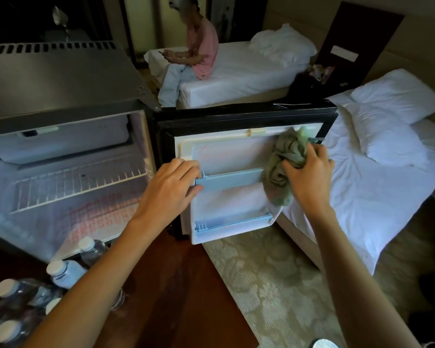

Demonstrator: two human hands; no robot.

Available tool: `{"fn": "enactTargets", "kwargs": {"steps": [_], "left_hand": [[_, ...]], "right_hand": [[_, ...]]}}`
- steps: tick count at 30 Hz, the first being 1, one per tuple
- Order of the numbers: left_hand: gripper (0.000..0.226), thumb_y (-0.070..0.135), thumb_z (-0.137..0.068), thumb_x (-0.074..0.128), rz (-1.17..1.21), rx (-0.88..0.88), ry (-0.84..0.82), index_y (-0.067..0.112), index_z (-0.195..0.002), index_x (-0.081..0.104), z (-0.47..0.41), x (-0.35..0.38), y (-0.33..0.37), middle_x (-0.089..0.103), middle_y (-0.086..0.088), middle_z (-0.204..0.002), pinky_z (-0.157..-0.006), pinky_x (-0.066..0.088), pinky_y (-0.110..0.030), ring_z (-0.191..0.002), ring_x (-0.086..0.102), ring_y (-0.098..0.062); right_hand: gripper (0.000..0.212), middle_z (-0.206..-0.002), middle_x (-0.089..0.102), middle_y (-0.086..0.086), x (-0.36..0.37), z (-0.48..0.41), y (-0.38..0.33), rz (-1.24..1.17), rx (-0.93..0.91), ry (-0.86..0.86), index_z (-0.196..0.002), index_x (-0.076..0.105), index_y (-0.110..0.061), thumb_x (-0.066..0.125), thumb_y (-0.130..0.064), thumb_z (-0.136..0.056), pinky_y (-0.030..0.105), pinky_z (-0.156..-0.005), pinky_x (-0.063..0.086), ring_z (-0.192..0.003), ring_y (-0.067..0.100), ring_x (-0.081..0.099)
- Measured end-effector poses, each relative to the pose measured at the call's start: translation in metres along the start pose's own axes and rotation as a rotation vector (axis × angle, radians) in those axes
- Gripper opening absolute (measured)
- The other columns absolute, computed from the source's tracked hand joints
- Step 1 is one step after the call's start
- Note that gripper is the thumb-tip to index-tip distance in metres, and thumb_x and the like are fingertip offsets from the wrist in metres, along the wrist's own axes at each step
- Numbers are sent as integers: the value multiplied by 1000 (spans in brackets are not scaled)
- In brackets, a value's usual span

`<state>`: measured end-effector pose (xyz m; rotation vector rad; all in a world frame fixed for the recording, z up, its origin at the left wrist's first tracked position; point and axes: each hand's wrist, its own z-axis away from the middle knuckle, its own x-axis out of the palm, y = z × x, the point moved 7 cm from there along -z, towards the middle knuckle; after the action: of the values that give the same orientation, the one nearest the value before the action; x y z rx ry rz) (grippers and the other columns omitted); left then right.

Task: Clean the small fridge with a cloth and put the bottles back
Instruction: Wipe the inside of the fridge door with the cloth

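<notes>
The small fridge (60,151) stands open at the left, its white wire shelf bare. Its door (226,156) is swung wide to the right, inner side facing me. My left hand (172,187) grips the left end of the blue upper door rail (231,178). My right hand (309,172) holds a crumpled green cloth (286,156) against the right side of the door's inner panel. Several clear water bottles (60,272) with white caps stand on the floor at the lower left, partly hidden by my left forearm.
A bed with white sheets and pillows (377,177) sits right behind the open door. A person in a pink top (201,51) sits on a second bed at the back. Patterned carpet (274,285) and dark wooden floor (186,285) lie below the door.
</notes>
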<state>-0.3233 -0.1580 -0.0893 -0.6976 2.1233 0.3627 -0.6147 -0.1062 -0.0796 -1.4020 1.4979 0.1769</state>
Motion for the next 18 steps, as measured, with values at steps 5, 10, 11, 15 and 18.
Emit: {"fn": "enactTargets", "kwargs": {"steps": [5, 10, 11, 15, 18], "left_hand": [[33, 24, -77, 81, 9, -4, -35, 9, -101, 64, 0, 2, -3, 63, -4, -112, -85, 46, -35, -101, 55, -23], [50, 15, -70, 82, 14, -23, -52, 2, -114, 62, 5, 6, -6, 63, -12, -114, -89, 44, -37, -107, 50, -27], [50, 15, -71, 81, 9, -16, -50, 1, -114, 62, 5, 6, -6, 63, -13, -113, -89, 44, -37, -107, 50, -27], [37, 25, -80, 79, -25, 15, -60, 5, -108, 65, 7, 8, -8, 62, -9, -120, -93, 44, -38, -112, 52, -26], [37, 26, -83, 77, -14, 6, -72, 9, -113, 64, 7, 9, -7, 59, -5, -127, -95, 46, -39, -115, 52, -25]], "right_hand": [[43, -132, 49, 13, 23, 25, -45, -34, -103, -45, -112, 62, -8, 72, -29, -75, 41, -98, 33, -114, 44, 42], [50, -128, 50, 13, 51, 91, -140, -121, -369, -65, -114, 61, -13, 70, -38, -71, 46, -92, 37, -108, 35, 42], [49, -128, 49, 11, 53, 94, -143, -137, -355, -59, -115, 60, -15, 69, -38, -73, 44, -93, 37, -106, 35, 41], [60, -137, 42, 8, 47, 81, -105, -174, -239, -71, -129, 57, -18, 78, -21, -73, 27, -92, 29, -107, 34, 37], [72, -143, 36, 10, 30, 58, -58, -171, -125, -27, -137, 52, -17, 75, -7, -70, 34, -97, 35, -116, 37, 34]]}}
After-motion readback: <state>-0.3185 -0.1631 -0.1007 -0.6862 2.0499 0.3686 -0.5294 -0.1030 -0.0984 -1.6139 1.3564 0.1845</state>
